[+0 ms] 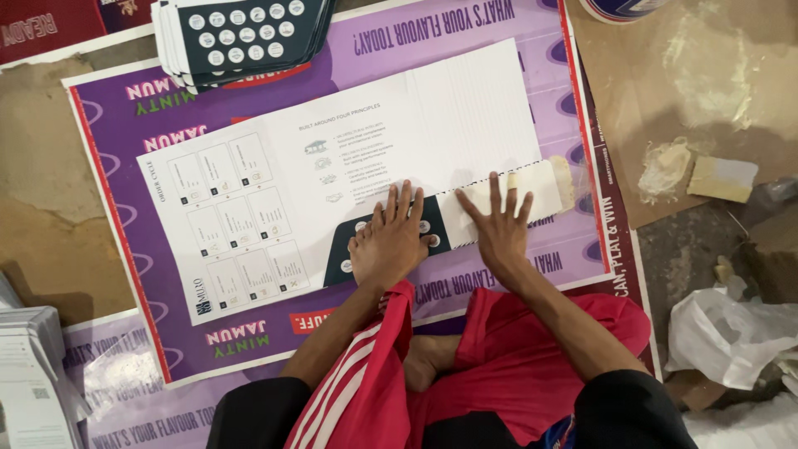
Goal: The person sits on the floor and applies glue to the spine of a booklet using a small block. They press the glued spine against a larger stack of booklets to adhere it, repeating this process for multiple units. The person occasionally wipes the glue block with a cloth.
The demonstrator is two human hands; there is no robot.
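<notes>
From my remote seat I see red trousers (499,357) nearest the camera, with a bare foot (386,241) pressed down on a dark printed card (341,254). I cannot see the left hand at all. Just beside the foot, the right hand (499,224) lies flat, fingers spread and gripping nothing, on the white glued flap (544,187) at the edge of a large white printed sheet (332,183). That sheet rests on a purple poster (150,333) spread over the floor. Farther off, a stack of dark die-cut cards (241,37) sits at the poster's far edge.
</notes>
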